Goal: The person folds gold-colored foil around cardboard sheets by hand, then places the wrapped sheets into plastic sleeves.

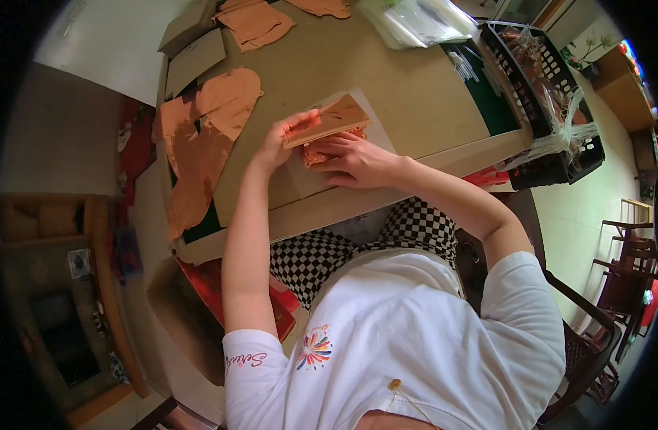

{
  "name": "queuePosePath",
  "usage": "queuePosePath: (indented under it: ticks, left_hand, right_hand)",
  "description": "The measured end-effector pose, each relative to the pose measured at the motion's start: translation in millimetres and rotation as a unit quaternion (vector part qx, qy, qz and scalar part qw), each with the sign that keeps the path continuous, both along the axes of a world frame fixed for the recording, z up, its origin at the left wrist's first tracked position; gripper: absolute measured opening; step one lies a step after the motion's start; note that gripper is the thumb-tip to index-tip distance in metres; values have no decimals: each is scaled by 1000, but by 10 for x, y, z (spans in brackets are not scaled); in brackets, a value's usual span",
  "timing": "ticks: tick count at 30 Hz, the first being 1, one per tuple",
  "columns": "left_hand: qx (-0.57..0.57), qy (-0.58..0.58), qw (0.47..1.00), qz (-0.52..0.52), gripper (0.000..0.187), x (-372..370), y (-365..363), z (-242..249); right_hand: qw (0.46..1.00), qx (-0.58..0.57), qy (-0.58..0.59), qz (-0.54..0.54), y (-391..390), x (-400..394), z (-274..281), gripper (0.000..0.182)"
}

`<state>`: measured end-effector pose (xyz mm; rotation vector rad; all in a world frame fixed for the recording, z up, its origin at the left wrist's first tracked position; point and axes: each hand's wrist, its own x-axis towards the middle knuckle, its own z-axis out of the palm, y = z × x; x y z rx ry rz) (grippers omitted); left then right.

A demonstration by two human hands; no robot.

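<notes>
My left hand [289, 137] is closed on the near left end of a flat orange-brown piece [337, 119], held tilted just above the table. It looks like card or a thin stack with a pale edge. Just below it, my right hand [359, 162] has its fingers curled over an orange piece with a cut-out pattern [313, 155], mostly hidden by the fingers and the flat piece. Under both hands lies a pale translucent sheet [383, 135]. Left of my hands, several orange-brown flat pieces [225, 107] are spread in an overlapping pile.
The brown-topped table [415, 93] has a raised pale front edge. Clear plastic bags [418, 21] are heaped at the back right. A black plastic crate [544, 93] with wrapped items stands at the right. An open cardboard box [192, 61] sits at the back left.
</notes>
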<state>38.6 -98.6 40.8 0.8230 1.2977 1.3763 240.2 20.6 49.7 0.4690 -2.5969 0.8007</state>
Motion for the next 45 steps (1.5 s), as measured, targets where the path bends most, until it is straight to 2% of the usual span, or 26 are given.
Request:
queuePosePath:
  ticks: [8,14,17,20,22,27,30,33,38,42,43,45]
  left_hand:
    - [0,25,1000,-2,40,71,-15,128]
    - [3,-10,1000,-10,40,7,3,36]
    - [6,9,1000,-9,39,6,15,28]
    - [27,100,995,0,39,35,9,28]
    - [21,-21,999,15,38,-10,26,-28]
    - [31,13,999,10,38,-74,35,-141]
    - [26,60,998,11,39,9,18,-14]
    - [18,-9,1000,13,39,-27,12,-36]
    - [47,-12,999,-7,41,-24,15,-46]
    - [7,-25,1000,-3,41,2,13,11]
    - [-3,-30,1000,-2,40,16,14,51]
    - [-12,-18,1000,0,39,51,12,84]
  right_hand:
    - [999,32,-1,10,46,22,-1,38]
    - [997,80,-9,3,-6,-40,-65,44]
    - [996,86,-3,10,3,-72,-107,48]
    - [991,129,-33,5,12,-85,-89,49]
    - [989,145,-21,3,12,-86,-95,50]
    - [994,103,-31,35,46,-103,-39,53]
    - [992,92,-76,30,19,-124,-86,53]
    - [995,61,-77,11,2,-164,-185,53]
    - [998,34,-46,-9,21,-138,-94,49]
    - [995,-42,-79,-37,49,-121,-7,44]
    - [998,-47,-30,-37,37,-112,9,40]
    - [997,-39,-39,-45,33,-114,-61,39]
